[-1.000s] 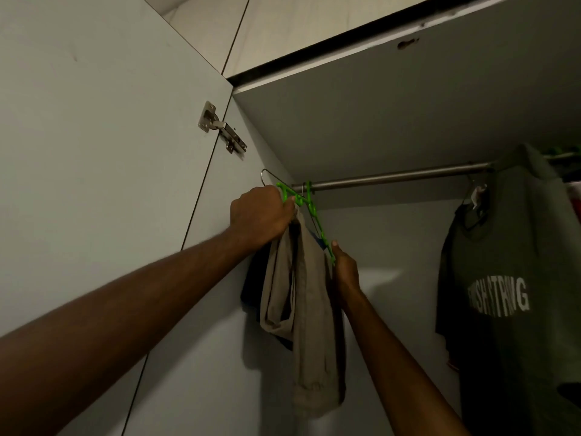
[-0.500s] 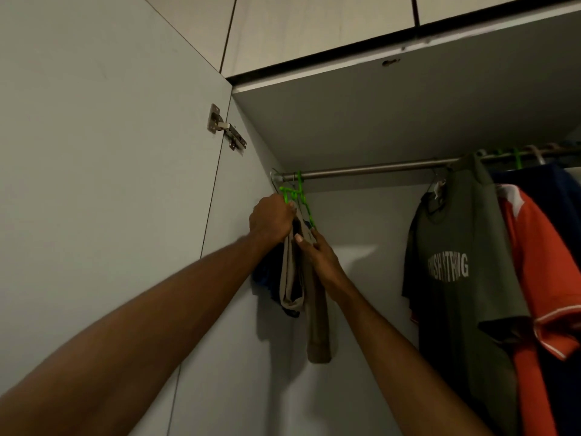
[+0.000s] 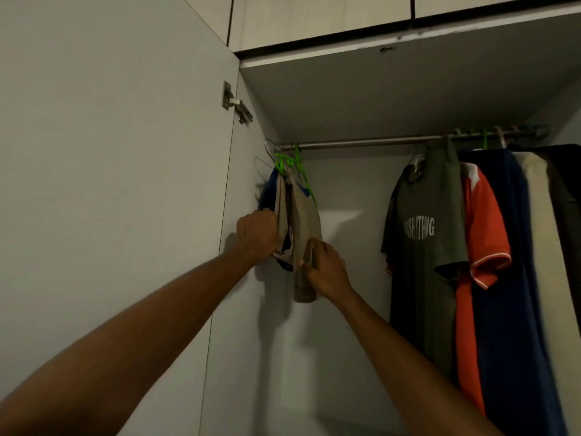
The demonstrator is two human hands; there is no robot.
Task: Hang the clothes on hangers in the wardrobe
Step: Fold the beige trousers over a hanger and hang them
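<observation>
Inside the wardrobe (image 3: 408, 99), both hands, left (image 3: 257, 236) and right (image 3: 327, 272), grip beige trousers (image 3: 303, 221) hanging from a green hanger (image 3: 294, 162).

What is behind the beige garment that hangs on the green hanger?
Behind the beige garment on the green hanger, a dark blue garment shows at its left edge and bottom, on a wire hanger. The rest of it is covered.

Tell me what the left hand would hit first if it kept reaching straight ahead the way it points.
Probably the wardrobe's side wall. The left hand grips the beige trousers, with dark cloth behind them; depth is unclear.
</observation>
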